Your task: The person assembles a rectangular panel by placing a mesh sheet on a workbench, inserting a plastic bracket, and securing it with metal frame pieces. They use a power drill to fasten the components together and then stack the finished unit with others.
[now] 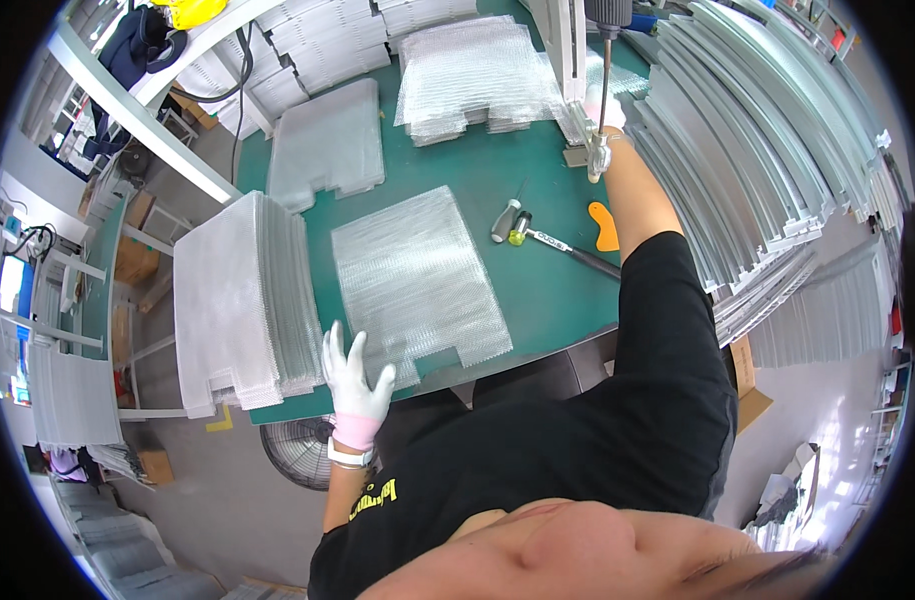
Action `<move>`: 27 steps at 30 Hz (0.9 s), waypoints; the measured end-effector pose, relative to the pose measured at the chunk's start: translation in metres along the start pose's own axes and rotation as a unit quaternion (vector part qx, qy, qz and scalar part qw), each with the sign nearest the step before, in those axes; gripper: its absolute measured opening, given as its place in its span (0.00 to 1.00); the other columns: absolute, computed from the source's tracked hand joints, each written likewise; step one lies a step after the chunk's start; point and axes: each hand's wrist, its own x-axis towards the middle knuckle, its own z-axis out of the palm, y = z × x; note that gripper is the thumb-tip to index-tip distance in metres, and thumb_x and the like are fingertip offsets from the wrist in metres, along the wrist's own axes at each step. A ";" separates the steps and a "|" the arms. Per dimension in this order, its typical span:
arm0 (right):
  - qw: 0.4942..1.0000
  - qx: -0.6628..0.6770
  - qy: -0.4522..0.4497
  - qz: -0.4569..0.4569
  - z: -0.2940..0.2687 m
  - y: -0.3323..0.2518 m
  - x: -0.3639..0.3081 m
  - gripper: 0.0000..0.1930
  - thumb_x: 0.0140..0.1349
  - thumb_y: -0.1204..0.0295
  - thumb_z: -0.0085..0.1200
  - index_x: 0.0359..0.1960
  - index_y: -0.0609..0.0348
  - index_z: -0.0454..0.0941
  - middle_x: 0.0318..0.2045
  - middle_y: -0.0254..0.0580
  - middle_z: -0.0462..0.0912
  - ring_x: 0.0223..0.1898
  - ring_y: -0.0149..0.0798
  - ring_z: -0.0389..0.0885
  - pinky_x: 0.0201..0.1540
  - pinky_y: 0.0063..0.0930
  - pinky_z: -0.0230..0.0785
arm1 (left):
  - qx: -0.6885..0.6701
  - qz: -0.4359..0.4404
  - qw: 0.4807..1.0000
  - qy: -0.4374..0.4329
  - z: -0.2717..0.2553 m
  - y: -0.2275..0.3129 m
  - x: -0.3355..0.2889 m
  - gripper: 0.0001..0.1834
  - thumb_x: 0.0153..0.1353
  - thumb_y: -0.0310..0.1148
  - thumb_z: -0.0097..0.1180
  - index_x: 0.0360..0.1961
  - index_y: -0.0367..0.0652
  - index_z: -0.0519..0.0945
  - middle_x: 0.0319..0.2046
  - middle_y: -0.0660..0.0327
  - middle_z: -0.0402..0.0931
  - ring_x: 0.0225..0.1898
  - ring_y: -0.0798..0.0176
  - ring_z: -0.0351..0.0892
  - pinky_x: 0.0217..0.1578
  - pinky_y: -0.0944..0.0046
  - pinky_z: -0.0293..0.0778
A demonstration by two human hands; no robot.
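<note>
My left hand (357, 390), in a white glove with a pink cuff, is open with its fingers spread. Its fingertips are at the near left corner of a silvery, mesh-like sheet (417, 280) with a notched near edge, lying on the green tabletop (547, 290). Just left of that hand stands a tall stack of similar notched sheets (242, 300). My right arm reaches far forward to the right. Behind a metal post and clamp, only part of my white-gloved right hand (615, 112) shows. Its fingers are hidden, so what it holds or touches cannot be made out.
Between the arms lie a screwdriver (506, 220), a small hammer (562, 245) and an orange scraper-like piece (603, 226). More sheets (327, 140) and a mesh stack (472, 75) sit farther back. Long pale panels (747, 130) crowd the right side. A fan (299, 450) stands below the table.
</note>
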 end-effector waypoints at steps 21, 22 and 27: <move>0.764 0.515 0.276 -0.274 -0.027 -0.029 -0.133 0.53 0.43 0.66 0.76 0.70 0.68 0.57 0.63 0.54 0.68 0.62 0.47 0.71 0.66 0.41 0.65 | -0.296 0.038 0.946 -0.125 0.013 0.021 0.048 0.31 0.60 0.37 0.61 0.63 0.35 0.71 0.65 0.43 0.67 0.69 0.42 0.63 0.69 0.49 0.59; 0.724 0.599 0.193 -0.282 -0.017 -0.036 -0.169 0.54 0.42 0.66 0.77 0.70 0.68 0.57 0.63 0.54 0.68 0.62 0.46 0.71 0.66 0.42 0.65 | -0.385 -0.002 0.906 -0.173 0.016 0.030 0.057 0.31 0.64 0.38 0.59 0.65 0.35 0.70 0.64 0.44 0.69 0.68 0.44 0.66 0.68 0.51 0.60; 0.730 0.447 0.169 -0.488 -0.007 -0.037 -0.321 0.51 0.38 0.60 0.79 0.66 0.61 0.65 0.63 0.58 0.70 0.64 0.57 0.70 0.66 0.51 0.64 | -0.739 -0.058 0.667 0.073 0.046 0.096 0.090 0.28 0.68 0.33 0.58 0.66 0.33 0.67 0.61 0.49 0.73 0.62 0.56 0.73 0.63 0.60 0.67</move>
